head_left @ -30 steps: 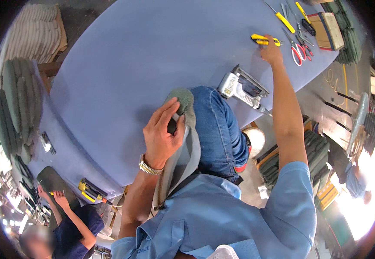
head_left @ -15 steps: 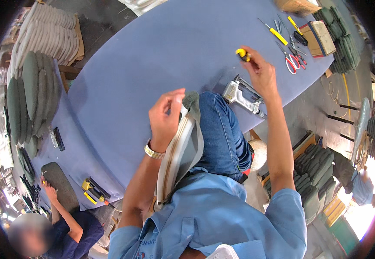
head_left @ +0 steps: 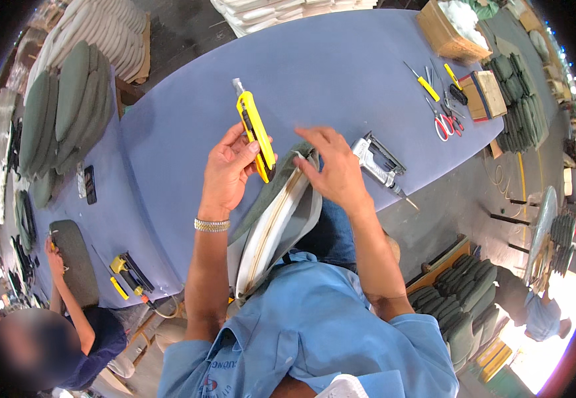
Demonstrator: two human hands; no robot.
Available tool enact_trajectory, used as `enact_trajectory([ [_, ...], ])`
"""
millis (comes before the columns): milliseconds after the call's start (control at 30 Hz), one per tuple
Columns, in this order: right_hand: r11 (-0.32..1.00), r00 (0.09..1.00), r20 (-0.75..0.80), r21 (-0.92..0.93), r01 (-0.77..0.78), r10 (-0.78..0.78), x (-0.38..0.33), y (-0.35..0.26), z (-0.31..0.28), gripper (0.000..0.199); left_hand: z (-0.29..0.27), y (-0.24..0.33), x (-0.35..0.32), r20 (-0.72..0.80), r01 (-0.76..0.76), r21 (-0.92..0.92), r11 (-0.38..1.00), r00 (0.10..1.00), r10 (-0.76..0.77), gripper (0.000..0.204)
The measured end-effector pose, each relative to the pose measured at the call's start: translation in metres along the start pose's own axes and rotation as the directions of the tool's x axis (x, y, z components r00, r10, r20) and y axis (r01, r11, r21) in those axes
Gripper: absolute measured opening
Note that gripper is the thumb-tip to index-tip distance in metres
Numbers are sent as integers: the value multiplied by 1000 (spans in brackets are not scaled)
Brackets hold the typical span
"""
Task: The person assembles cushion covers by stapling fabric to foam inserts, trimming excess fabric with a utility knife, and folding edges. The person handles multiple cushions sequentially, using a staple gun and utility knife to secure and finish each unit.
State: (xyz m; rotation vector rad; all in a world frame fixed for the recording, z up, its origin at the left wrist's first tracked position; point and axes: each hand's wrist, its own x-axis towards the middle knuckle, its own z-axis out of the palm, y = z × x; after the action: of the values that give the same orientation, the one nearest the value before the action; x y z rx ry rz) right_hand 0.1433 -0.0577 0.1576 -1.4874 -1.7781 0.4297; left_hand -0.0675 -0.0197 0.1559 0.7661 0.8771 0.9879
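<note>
My left hand (head_left: 230, 166) is closed round a yellow snap-off utility knife (head_left: 257, 136), held above the blue table with its tip pointing away from me. An upholstered pad (head_left: 274, 222), with grey-green fabric, white padding and a thin tan edge, stands tilted on my lap against my shirt. Over the pad's far end hovers my right hand (head_left: 335, 166), fingers stretched and slightly blurred; whether they touch the fabric I cannot tell. Just right of that hand a silver staple gun (head_left: 377, 162) lies on the table.
Red-handled scissors (head_left: 442, 126), a yellow screwdriver (head_left: 427, 87) and a cardboard box (head_left: 487, 96) occupy the table's far right. At the left are stacked green pads (head_left: 65, 113), a phone (head_left: 89, 184) and a yellow staple gun (head_left: 128, 273). A co-worker's hand (head_left: 56, 259) works on another pad.
The utility knife has passed from my right hand to my left, which has lifted off the pad. My right hand has come left and down to the pad's far end.
</note>
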Motion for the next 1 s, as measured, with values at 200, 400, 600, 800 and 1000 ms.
enact_trajectory([
  [200, 920, 936, 41, 175, -351, 349, -59, 46, 33, 28, -1, -7, -14, 110, 26, -230, 973, 994, 0, 51],
  [400, 916, 918, -58, 110, -385, 392, -61, 50, 43, 9, 8, -17, -9, 110, 35, 47, 998, 993, -40, 46],
  [600, 888, 890, -76, -69, -455, 450, -42, 34, 47, 22, 23, -33, -17, 8, -45, 667, 744, 999, 53, 46],
  [800, 921, 908, -173, 159, -356, 381, -51, 49, 62, 12, 26, -35, -21, 193, -241, 933, 267, 962, 194, 44],
  [1000, 855, 891, -131, 370, -363, 435, -61, 65, 71, 13, 37, -28, -18, 174, -168, 980, 105, 984, -46, 45],
])
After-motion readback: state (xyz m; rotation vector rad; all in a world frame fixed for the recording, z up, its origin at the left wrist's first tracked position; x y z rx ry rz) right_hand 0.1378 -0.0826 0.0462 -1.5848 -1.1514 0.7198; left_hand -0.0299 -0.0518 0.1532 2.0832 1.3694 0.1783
